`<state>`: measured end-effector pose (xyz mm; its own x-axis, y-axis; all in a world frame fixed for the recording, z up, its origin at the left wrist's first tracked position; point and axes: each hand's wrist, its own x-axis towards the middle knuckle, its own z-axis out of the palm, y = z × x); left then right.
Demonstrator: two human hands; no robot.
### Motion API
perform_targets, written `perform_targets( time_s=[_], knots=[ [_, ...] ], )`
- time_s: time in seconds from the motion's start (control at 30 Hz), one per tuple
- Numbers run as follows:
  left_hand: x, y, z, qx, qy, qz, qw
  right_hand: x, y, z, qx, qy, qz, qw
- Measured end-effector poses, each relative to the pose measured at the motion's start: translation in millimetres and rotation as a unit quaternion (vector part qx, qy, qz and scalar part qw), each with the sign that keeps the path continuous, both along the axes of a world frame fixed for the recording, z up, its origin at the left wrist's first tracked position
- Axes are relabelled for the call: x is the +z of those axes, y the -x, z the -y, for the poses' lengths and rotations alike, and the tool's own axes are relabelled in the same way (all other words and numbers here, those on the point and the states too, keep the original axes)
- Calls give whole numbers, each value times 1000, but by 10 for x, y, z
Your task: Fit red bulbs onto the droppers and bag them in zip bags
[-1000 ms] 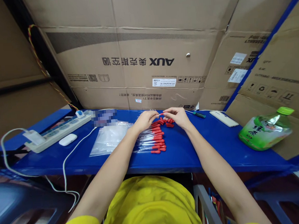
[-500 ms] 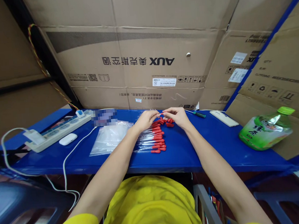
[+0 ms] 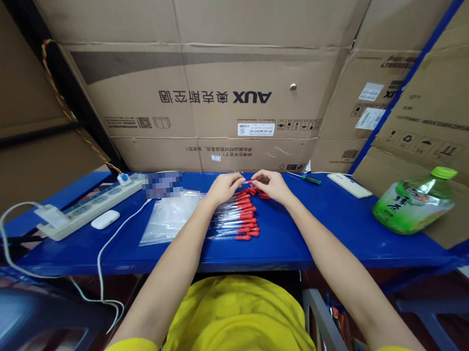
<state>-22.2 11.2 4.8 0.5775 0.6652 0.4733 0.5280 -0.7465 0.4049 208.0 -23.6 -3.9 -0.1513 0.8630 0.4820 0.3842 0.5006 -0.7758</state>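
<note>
pinching a red cap [image 3: 249,182] with my right hand [image 3: 271,186], held level near my left hand [image 3: 222,190], presumably to line up a join; can't tell whether the left fingers grip anything. capped tubes [image 3: 246,216] lie side by side, red ends rightward, likely for easy counting. versus half a second ago: right hand hides more loose caps [image 3: 262,195].

Droppers [image 3: 243,216]: slim clear tubes, red bulbs, lying flat side by side, bulbs rightward. Loose red bulbs [image 3: 263,195] heaped just beyond. Another red bulb [image 3: 249,182] held roughly level.
</note>
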Motion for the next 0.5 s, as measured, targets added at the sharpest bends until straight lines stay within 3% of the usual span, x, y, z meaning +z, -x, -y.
perform_targets(
  time_s=[0.13, 0.23, 0.37, 0.5],
  knots=[
    [-57, 102, -109, 108, -45, -7, 993, -38, 42, -4, -6, -28, 66, 997],
    [-130, 167, -179, 174, -23, -40, 984, -53, 100, 7, 0, -53, 117, 992],
    [-226, 225, -253, 188, 42, -81, 978, -93, 180, -1, 4, -67, 178, 982],
    [-284, 244, -304, 186, 43, -89, 978, -130, 186, -29, 3, -66, 207, 976]
  ],
)
